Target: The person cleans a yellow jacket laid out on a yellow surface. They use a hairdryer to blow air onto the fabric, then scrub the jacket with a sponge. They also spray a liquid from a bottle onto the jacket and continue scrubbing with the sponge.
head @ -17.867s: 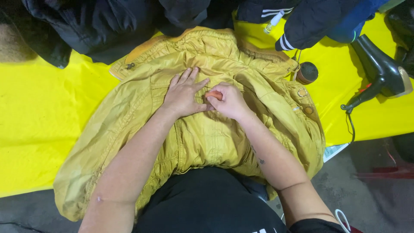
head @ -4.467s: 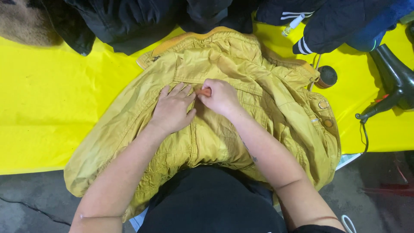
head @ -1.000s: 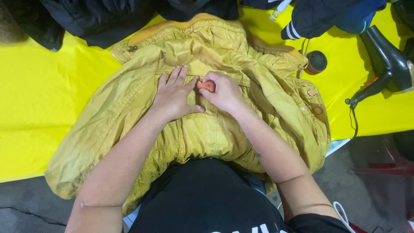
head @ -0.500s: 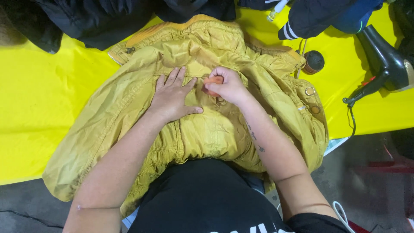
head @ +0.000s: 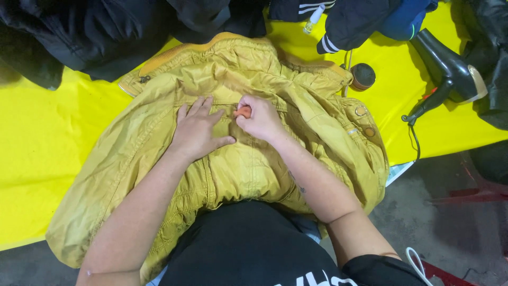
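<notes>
A mustard-yellow jacket (head: 159, 143) lies spread on a bright yellow table cover (head: 37, 143). My left hand (head: 197, 130) rests flat on the jacket's middle, fingers spread, pressing the fabric down. Right beside it, my right hand (head: 259, 117) is closed around a small orange object (head: 243, 112), which it holds against the fabric. The two hands nearly touch at the thumbs. Most of the orange object is hidden inside my fist.
Dark jackets (head: 95, 32) are piled along the far edge. A black hair dryer (head: 450, 69) with its cord lies at the right, and a small round brown-topped container (head: 363, 76) sits by the jacket's collar. Grey floor (head: 450, 212) shows at the lower right.
My right hand with the orange object has shifted slightly back and forth over the same spot on the jacket. My left hand stays flat in place.
</notes>
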